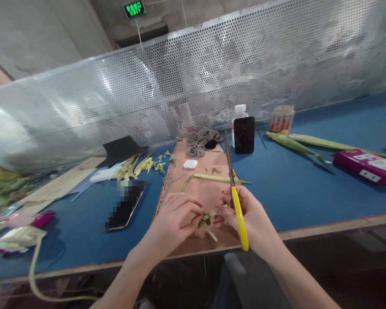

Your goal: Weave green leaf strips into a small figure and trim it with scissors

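Leaf piece (206,221), small, green and folded-looking, is at the lower centre of the frame, between two bare hands above a brown board (209,195). The left hand (180,214) has its fingers curled, thumb and forefinger pinching the piece's left side. The right hand (249,212) is partly closed, its fingertips at the piece's right side, and it also holds one pair of scissors (239,219), with smooth yellow handles and long metal blades pointing up the frame. A pale, flat strip (211,234) hangs below the piece.

On the board lie one long, narrow leaf strip (212,177), one glossy white rounded case (190,164) and a tangle of soft grey cord (196,146). Two dark phones show: one (244,135) upright before one white bottle (240,109) at upper centre right, another (127,210) flat at centre left. At right, on the blue table (276,184), are one clear jar (282,118), two long, pointed green leaves (292,145) and one purple packet (369,167). A perforated metal panel (167,86) spans the upper frame.
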Tool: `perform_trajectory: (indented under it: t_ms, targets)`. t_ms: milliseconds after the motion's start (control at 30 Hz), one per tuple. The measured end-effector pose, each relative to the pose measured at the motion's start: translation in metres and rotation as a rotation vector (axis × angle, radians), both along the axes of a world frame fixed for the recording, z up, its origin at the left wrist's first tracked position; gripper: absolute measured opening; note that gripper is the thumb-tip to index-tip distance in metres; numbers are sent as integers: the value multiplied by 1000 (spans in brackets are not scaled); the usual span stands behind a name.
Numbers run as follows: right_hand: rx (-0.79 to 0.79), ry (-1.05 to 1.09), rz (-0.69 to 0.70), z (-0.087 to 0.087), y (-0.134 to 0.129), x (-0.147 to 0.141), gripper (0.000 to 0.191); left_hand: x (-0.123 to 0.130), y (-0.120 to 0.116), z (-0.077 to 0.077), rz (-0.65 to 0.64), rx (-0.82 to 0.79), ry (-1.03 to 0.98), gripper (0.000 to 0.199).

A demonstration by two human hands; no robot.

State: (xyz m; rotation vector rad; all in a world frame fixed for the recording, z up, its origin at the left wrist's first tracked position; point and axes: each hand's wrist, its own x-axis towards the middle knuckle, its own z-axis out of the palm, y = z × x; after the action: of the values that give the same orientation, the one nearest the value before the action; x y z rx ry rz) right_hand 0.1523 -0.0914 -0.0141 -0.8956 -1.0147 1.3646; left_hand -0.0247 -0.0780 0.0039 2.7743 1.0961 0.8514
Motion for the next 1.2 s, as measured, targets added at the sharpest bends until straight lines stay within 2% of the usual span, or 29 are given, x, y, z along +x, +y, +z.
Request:
perform_trajectory:
  t_ms: [100,300,567,667,800,867,933,1033,1100,1200]
  targets:
    - [57,-79,-45,-2,0,-2,35,1,-1,-1,28,10,18,6]
    - [191,-347,-141,-18,1,-2,24,4,0,-4,73,11,42,6]
    - [311,-467,-111,-5,-12,-4,41,6,-1,3,152,-84,22,11]
    - [396,-621,-109,-9,-13,-5,48,5,-1,0,192,-123,-34,14]
    - [530,-826,-104,-22,-13,-4,41,5,4,-1,271,-133,-102,10]
    - [588,-877,-89,-28,-13,-3,36,3,6,-1,236,-152,-124,11]
    - [658,-938,-99,-33,-14,-2,32,-2,7,-2,144,-167,-119,13]
    - [831,-1025,-179,-38,-15,-1,31,-10,6,-8,15,-144,-37,24]
    - [952,-1039,-240,-39,-16,0,31,-12,5,-12,-10,-100,21,32]
    - [1096,-1066,-287,-41,-16,0,24,-11,2,-17,-12,16,23,22]
